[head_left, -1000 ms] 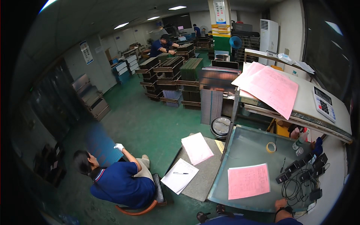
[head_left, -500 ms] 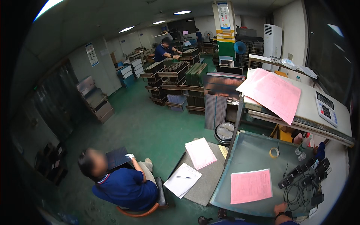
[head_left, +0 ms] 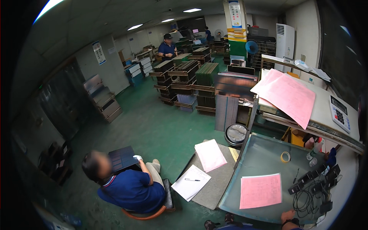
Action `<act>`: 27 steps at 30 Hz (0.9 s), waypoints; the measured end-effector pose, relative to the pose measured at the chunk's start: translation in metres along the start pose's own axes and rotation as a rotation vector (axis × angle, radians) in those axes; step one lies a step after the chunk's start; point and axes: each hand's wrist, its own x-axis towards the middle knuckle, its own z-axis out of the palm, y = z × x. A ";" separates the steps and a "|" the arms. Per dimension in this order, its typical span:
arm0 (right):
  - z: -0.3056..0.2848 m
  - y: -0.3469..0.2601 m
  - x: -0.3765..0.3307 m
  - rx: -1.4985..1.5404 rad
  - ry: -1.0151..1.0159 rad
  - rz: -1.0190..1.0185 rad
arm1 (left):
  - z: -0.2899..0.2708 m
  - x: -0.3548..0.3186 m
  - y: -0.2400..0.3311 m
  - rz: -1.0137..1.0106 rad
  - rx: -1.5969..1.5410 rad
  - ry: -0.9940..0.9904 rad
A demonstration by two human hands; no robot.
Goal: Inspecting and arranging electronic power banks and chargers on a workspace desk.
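Note:
At the lower right, my right hand (head_left: 288,216) rests at the near edge of the glass-topped table (head_left: 264,151), a dark band around its wrist. It shows small, and how its fingers lie is hard to make out. Beside it are coiled black cables (head_left: 303,203) and several black devices (head_left: 306,178). Left of it, a pink printed sheet (head_left: 260,191) lies flat on the glass. A roll of tape (head_left: 285,156) and a thin dark tool (head_left: 296,175) lie further back. My left hand is outside the picture.
A seated person (head_left: 132,191) with a white glove holds a dark panel (head_left: 123,158) at the left. Papers and a pen (head_left: 192,179) lie on a grey side table (head_left: 212,193). A raised shelf (head_left: 326,124) carries pink sheets and a calculator (head_left: 339,114). Racks of panels (head_left: 184,73) stand beyond.
The view has turned slightly left. The far person, bent over the racks before, now stands upright. The seated person's dark panel shows more of its face. My right hand stays at the table edge.

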 end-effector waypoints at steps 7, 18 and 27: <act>0.023 0.024 0.027 0.094 0.088 -0.020 | -0.003 -0.007 -0.004 -0.009 -0.007 0.003; 0.059 0.049 0.069 -0.343 0.112 -0.117 | 0.003 -0.019 -0.013 -0.009 -0.008 0.015; 0.035 0.038 0.056 -0.712 -0.136 -0.363 | 0.007 -0.016 -0.020 -0.040 0.034 0.053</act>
